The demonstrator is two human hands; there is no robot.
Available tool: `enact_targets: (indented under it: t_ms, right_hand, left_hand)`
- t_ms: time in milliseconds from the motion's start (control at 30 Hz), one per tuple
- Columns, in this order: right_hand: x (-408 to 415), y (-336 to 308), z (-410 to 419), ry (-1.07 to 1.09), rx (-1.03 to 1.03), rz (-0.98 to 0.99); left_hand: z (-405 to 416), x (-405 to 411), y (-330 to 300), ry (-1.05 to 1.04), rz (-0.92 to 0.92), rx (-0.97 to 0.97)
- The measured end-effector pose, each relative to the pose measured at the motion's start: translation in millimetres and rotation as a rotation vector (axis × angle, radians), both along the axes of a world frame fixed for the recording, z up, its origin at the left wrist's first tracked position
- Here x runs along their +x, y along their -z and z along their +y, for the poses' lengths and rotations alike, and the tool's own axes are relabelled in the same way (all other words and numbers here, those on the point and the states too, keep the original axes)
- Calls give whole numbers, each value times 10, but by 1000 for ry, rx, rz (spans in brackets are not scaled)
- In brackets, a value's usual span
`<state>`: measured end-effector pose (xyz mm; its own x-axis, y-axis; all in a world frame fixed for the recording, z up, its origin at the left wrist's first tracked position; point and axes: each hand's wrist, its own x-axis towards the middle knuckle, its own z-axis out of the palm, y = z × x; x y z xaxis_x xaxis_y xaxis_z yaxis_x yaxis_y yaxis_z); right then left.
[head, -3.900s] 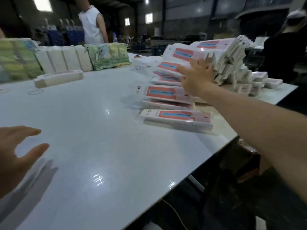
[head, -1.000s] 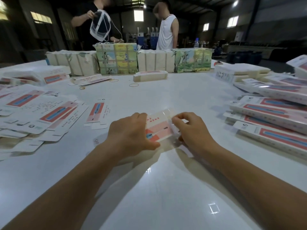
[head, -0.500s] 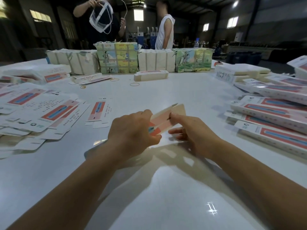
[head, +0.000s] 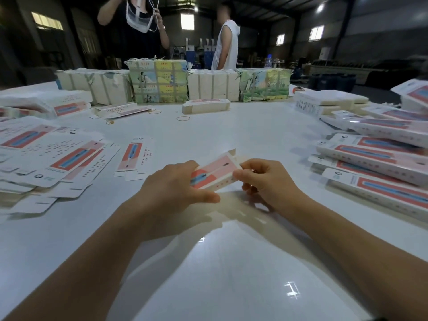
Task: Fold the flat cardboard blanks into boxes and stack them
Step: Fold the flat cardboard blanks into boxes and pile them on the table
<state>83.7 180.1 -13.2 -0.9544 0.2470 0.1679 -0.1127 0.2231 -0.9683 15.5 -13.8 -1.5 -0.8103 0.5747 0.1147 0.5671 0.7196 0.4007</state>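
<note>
A: We see one partly folded box held just above the white bench, near its middle. Its long axis runs from lower left to upper right, the far end with its open flaps pointing away and to the right.

B: The grip? The left hand holds the near end, fingers curled over the top face and thumb stretched beneath. The right hand pinches the far end, fingers curled round it.

A: Bare bench lies before and behind the hands. To the left, a spread pile of flat blanks reaches the bench's left edge, with one single blank lying apart, beside it.

B: To the right, we count at least four finished boxes overlapping in a row. One more folded box lies at the far side, before four wrapped bundles. Three rubber bands lie nearby.
</note>
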Motion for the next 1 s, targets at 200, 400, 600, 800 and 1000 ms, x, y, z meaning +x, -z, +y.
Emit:
enact_targets:
  t_ms: [200,400,600,800,1000]
  right_hand:
    - [11,37,4,362,235,216]
    - [76,16,-102,272,190,264]
    - [70,62,-144,185,137,224]
    - [51,43,-114,130,208,138]
    - [81,30,-141,151,169,113]
  left_hand:
    - [-45,-39,8,-59,144,43]
    - [-41,12,49,-104,357,71]
    - [66,75,91,-66,438,-8]
    - [59,75,94,-30,431,-28]
    - [84,88,119,-44,479,-49]
